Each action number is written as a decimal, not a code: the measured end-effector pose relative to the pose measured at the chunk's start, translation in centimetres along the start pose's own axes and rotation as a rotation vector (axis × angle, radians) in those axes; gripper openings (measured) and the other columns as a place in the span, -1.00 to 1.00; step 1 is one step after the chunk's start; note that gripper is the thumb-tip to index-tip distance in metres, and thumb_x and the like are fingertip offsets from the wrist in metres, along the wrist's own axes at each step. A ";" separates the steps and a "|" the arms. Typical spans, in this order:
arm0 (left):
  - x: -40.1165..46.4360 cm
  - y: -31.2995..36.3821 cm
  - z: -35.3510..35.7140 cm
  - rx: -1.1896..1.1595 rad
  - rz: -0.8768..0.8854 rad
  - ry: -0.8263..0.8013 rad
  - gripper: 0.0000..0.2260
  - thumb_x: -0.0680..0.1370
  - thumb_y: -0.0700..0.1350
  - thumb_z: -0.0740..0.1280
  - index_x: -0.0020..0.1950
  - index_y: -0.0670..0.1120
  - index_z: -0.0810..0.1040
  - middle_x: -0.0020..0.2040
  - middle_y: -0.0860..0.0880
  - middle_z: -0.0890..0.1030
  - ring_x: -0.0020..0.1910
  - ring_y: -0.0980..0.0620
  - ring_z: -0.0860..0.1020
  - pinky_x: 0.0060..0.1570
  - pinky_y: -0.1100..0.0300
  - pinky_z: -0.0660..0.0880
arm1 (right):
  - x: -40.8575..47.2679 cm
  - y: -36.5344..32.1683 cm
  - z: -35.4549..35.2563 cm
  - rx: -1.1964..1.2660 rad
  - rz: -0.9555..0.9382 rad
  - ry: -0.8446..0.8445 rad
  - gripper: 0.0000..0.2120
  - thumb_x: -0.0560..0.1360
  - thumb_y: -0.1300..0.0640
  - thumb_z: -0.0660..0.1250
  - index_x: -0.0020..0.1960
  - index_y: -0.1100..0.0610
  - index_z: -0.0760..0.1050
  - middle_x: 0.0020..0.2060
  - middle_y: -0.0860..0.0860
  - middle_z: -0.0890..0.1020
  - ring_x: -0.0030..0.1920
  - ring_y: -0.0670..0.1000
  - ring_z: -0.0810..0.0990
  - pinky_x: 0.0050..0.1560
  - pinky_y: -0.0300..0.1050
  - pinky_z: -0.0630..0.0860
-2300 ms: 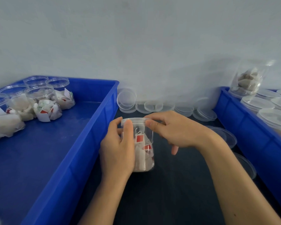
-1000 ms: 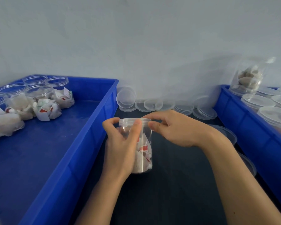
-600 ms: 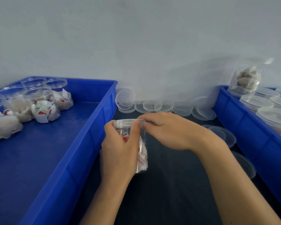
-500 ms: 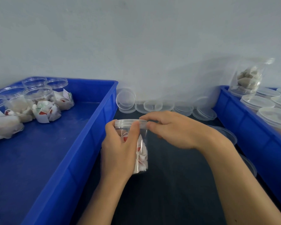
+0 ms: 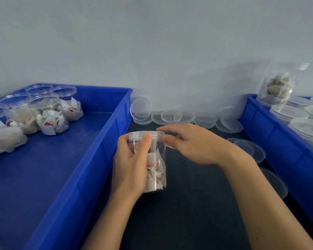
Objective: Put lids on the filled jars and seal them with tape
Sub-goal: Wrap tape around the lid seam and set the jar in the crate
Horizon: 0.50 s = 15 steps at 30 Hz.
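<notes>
Grey wall behind, dark table (image 5: 188, 204) between two blue bins. Left bin (image 5: 101, 141) holds open filled jars (image 5: 43, 112), no lids on them, so those look left to do. Centre: left hand (image 5: 132, 163) wraps the clear jar (image 5: 156, 170) of white sachets, thumb up near the rim, jar seemingly upright on the table. Lid (image 5: 146, 135) already sits on this jar. Right hand (image 5: 192, 143) has thumb and forefinger curled, pinching the lid's right edge, probably tightening it or pressing tape down. Loose spare lids (image 5: 170, 116) lie along the wall behind, more at right (image 5: 249, 150). Right bin (image 5: 278, 134) carries lidded jars (image 5: 287, 112), judged finished, one more jar (image 5: 276, 87) perched on its far corner. Progress: mid-batch, this jar capped, sealing unclear. No tape roll or strip can be made out; clear tape on clear plastic wouldn't show anyway. Both bins are cut off by the frame, so counts unknown.
</notes>
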<state>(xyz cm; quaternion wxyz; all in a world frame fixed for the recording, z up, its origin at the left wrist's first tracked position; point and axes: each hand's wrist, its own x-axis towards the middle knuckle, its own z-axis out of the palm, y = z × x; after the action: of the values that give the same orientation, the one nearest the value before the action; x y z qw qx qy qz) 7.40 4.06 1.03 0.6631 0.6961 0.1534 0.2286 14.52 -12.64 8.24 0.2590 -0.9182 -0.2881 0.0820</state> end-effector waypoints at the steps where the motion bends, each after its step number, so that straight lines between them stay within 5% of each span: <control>1: 0.0 0.0 0.0 -0.018 -0.004 -0.009 -0.51 0.36 0.47 0.35 0.11 0.18 0.55 0.00 0.17 0.72 -0.04 0.03 0.74 0.04 -0.26 0.67 | 0.0 0.1 0.1 0.003 -0.002 -0.004 -0.67 0.70 -0.24 0.15 0.44 -0.37 0.42 0.27 -0.33 0.60 0.28 -0.13 0.56 0.38 0.09 0.48; 7: 0.3 0.0 -0.3 -0.095 -0.023 -0.092 -0.41 0.32 0.43 0.38 0.21 0.11 0.51 -0.01 0.12 0.72 -0.03 -0.01 0.75 -0.16 -0.02 0.70 | 0.2 0.2 0.3 0.029 -0.044 -0.045 -0.73 0.73 -0.17 0.13 0.37 -0.37 0.46 0.22 -0.34 0.61 0.26 -0.14 0.58 0.37 0.11 0.48; 10: 0.2 0.0 -0.4 -0.036 -0.022 -0.097 -0.31 0.34 0.46 0.34 0.39 0.19 0.39 0.04 0.18 0.71 0.02 0.04 0.74 0.01 -0.16 0.69 | 0.0 0.2 0.2 0.044 -0.055 -0.043 -0.75 0.73 -0.15 0.15 0.34 -0.36 0.50 0.14 -0.35 0.65 0.20 -0.17 0.60 0.33 0.09 0.51; 15: -0.6 0.4 0.0 0.346 0.246 0.213 -0.51 0.39 0.50 0.26 0.15 0.21 0.47 -0.01 0.27 0.60 -0.09 0.27 0.60 -0.17 0.24 0.51 | -0.3 -0.3 -0.2 -0.007 -0.038 -0.030 -0.75 0.72 -0.17 0.15 0.30 -0.35 0.54 0.06 -0.36 0.67 0.14 -0.19 0.61 0.29 0.07 0.54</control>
<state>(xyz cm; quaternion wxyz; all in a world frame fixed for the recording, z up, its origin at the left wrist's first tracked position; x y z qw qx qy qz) 6.82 3.75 1.38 0.4813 0.7847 0.1733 0.3501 14.20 -12.69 8.54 0.2529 -0.9121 -0.3098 0.0900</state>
